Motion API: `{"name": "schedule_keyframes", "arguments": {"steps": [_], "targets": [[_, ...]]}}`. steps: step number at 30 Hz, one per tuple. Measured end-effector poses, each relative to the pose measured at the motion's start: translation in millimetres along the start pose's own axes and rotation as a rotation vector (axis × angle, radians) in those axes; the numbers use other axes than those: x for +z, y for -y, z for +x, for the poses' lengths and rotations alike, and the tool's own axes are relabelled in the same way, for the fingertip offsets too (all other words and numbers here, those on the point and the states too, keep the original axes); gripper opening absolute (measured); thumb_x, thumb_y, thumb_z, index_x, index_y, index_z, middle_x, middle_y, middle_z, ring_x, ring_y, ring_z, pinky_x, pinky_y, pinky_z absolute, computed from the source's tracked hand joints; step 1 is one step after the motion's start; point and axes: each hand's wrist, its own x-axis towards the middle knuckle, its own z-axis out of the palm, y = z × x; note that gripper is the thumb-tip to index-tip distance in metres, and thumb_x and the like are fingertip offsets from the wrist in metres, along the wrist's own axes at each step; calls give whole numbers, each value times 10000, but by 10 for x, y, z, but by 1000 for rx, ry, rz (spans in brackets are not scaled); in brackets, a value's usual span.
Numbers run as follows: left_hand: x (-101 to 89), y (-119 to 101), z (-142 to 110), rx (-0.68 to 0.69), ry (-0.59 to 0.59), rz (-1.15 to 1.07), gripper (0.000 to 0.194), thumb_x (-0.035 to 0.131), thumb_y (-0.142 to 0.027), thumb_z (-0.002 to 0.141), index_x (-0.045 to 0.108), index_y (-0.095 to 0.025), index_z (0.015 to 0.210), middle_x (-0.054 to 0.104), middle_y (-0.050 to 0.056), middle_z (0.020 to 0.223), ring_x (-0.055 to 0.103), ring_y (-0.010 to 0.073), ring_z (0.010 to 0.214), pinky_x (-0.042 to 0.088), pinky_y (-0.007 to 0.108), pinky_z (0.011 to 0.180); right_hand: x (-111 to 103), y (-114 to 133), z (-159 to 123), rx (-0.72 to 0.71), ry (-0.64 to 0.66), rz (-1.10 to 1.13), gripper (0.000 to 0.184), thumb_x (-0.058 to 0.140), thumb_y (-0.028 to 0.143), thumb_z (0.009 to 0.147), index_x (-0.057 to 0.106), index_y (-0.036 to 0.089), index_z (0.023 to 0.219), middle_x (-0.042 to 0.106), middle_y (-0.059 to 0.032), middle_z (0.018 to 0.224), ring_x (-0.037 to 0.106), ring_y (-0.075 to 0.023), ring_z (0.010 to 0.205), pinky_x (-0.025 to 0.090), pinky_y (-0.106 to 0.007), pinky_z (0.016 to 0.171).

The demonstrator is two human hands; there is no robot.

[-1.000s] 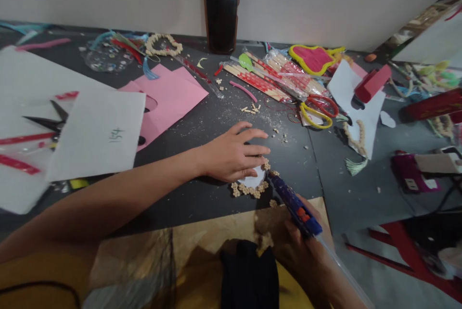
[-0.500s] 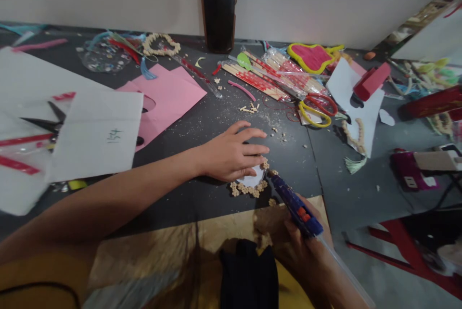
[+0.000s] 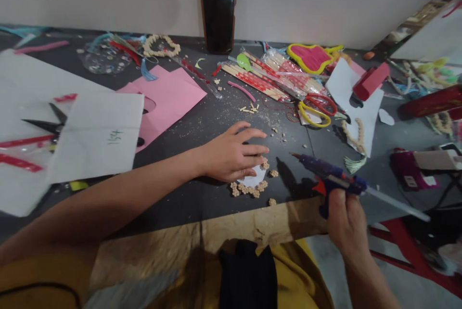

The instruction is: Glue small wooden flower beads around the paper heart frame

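My left hand (image 3: 236, 152) lies palm down with its fingers spread, resting over a small white paper piece (image 3: 253, 178). Beige flower-shaped bits (image 3: 249, 188) line the lower and right edge of that paper; the rest of it is hidden under the hand. My right hand (image 3: 344, 212) is wrapped round the handle of a blue hot glue gun (image 3: 330, 174), held above the table with its nozzle toward the left. A clear glue stick (image 3: 397, 203) sticks out of its back. Two loose beige flowers, one (image 3: 274, 173) beside the paper and one (image 3: 272, 201) nearer the table's front edge, lie apart from it.
Red and yellow scissors (image 3: 315, 110) and packaged sticks (image 3: 260, 80) lie farther back. A phone (image 3: 218, 8) leans on the wall. Pink paper (image 3: 173, 90) and white sheets (image 3: 97, 135) are at the left. A purple box (image 3: 411, 169) stands at the right, above a red stool (image 3: 404, 246).
My right hand has drawn the glue gun away from the paper, to the right, and turned it more level. The left hand has stayed in place.
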Motion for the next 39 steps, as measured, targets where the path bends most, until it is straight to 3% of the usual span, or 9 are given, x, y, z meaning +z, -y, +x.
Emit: {"name": "schedule_keyframes", "arguments": {"steps": [3,5,8,10,12,13,16,21,39], "targets": [[2,-2,0,0,2,1,283,478,-389,968,667,-230,1104,634,31,1312,436,327,1295,263,562,1076,-13,-128,321,15,-7,-138,521,194,495,966,603,191,857,644,-144,812,610,-274,811,474,-422,727],[0,-3,1,-3,7,5,280,483,-384,967,664,-231,1116,629,34,1318,434,326,1297,263,561,1079,-64,-154,456,-13,30,-171,495,244,525,949,549,233,690,615,-117,711,597,-269,759,459,-425,725],[-5,-1,0,-7,18,3,279,483,-386,967,665,-234,1114,625,37,1323,435,324,1296,268,559,1078,-207,-89,483,-18,75,-334,429,424,534,906,535,244,610,599,-84,644,564,-238,619,415,-375,587],[-7,1,-2,-8,20,-5,278,481,-388,968,667,-236,1107,625,38,1324,435,322,1296,268,560,1078,-266,11,413,-54,33,-428,368,478,496,905,600,242,668,631,-70,667,570,-217,585,386,-337,521],[-10,0,-4,-11,19,-12,274,483,-389,968,666,-240,1108,624,38,1325,433,319,1300,266,558,1081,-224,138,323,-161,-87,-297,245,506,414,915,664,232,874,692,-77,826,643,-219,724,464,-328,599],[-12,-2,-4,-14,20,-15,274,485,-389,967,664,-241,1113,623,38,1326,433,317,1301,264,556,1083,-162,204,284,-247,-81,-179,216,518,381,915,666,232,965,708,-75,895,662,-213,781,501,-326,661],[-19,-9,-1,-25,29,-17,278,496,-394,964,659,-240,1128,621,41,1328,435,317,1302,262,556,1086,111,375,221,-377,139,46,228,532,297,923,643,243,1114,725,-56,981,687,-188,846,549,-316,747],[-21,-16,2,-25,34,-12,284,503,-395,963,663,-234,1135,614,50,1338,432,317,1302,263,557,1087,359,502,248,-413,209,127,163,565,258,918,684,226,1024,721,-55,978,682,-178,897,558,-316,821],[-22,-8,2,-23,39,-14,273,524,-381,951,668,-237,1133,612,48,1340,425,319,1307,250,560,1095,360,665,242,-370,220,140,76,612,286,894,660,232,875,692,-32,836,659,-162,777,539,-295,712]]}}
